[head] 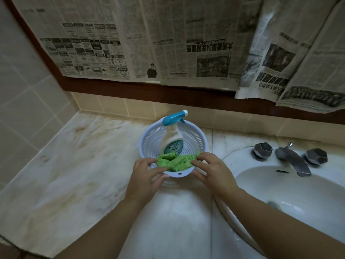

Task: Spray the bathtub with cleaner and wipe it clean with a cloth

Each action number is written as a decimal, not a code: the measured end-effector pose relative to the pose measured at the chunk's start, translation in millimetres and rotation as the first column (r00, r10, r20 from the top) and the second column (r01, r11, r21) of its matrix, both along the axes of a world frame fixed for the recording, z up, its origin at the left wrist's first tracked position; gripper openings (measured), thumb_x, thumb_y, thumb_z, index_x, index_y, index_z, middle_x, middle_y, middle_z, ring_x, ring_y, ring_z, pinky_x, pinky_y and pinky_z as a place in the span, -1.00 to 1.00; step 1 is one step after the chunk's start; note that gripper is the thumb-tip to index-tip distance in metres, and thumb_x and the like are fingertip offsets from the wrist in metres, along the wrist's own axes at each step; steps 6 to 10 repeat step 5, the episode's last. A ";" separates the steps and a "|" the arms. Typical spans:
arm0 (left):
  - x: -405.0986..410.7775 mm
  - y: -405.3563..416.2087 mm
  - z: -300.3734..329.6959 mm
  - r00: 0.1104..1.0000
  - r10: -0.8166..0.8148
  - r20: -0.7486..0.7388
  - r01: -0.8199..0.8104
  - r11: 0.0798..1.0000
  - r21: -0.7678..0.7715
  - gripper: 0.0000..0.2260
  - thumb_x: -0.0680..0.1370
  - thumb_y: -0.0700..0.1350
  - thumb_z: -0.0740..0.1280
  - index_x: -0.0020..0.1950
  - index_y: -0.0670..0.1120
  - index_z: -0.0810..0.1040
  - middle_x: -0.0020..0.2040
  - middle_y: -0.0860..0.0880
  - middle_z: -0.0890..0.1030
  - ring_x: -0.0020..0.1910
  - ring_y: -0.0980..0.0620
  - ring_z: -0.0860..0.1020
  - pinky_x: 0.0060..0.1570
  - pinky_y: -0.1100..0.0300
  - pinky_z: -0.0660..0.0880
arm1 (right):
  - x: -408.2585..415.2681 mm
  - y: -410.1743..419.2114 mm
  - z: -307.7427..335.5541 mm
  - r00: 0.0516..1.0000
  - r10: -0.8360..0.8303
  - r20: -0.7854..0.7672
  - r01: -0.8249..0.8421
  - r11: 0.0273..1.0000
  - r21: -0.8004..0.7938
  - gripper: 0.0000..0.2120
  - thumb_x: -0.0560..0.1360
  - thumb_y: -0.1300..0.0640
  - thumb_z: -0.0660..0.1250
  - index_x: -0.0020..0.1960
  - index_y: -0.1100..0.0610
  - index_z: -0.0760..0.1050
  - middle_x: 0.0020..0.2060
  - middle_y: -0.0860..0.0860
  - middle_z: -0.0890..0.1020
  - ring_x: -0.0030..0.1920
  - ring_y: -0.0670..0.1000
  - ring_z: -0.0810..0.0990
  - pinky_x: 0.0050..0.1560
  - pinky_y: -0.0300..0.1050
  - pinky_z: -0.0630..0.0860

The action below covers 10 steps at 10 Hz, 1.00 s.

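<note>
A pale blue perforated basket (149, 135) sits on the marble counter. Inside it stands a white spray bottle of household cleaner (172, 141) with a teal trigger head, leaning toward the back rim. A crumpled green cloth (175, 161) lies in the basket's near side, over the front rim. My left hand (147, 176) grips the basket's near-left rim, thumb outside and fingers over the edge by the cloth. My right hand (211, 169) grips the near-right rim, fingers touching the cloth. No bathtub is in view.
A white sink (298, 199) with a dark metal faucet (293, 159) and two dark knobs lies to the right. The stained marble counter (74, 165) stretches left to a tiled wall. Newspaper sheets (168, 38) cover the mirror above a dark wooden frame.
</note>
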<state>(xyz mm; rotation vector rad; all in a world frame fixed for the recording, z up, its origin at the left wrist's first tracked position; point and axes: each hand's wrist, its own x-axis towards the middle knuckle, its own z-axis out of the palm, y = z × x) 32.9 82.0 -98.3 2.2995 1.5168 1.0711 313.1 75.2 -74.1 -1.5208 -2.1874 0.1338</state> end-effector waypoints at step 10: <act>34.6 64.4 18.9 1.000 -0.008 -0.024 0.007 0.997 -0.077 -0.49 0.37 0.13 0.61 0.24 -0.04 0.66 0.21 -0.01 0.58 0.25 -0.05 0.41 0.28 0.15 0.35 | 20.0 32.6 36.5 0.954 -0.299 -0.013 0.286 0.925 -0.251 -0.38 0.56 -0.05 0.41 0.58 -0.06 0.33 0.56 0.00 0.34 0.54 0.04 0.28 0.48 -0.04 0.29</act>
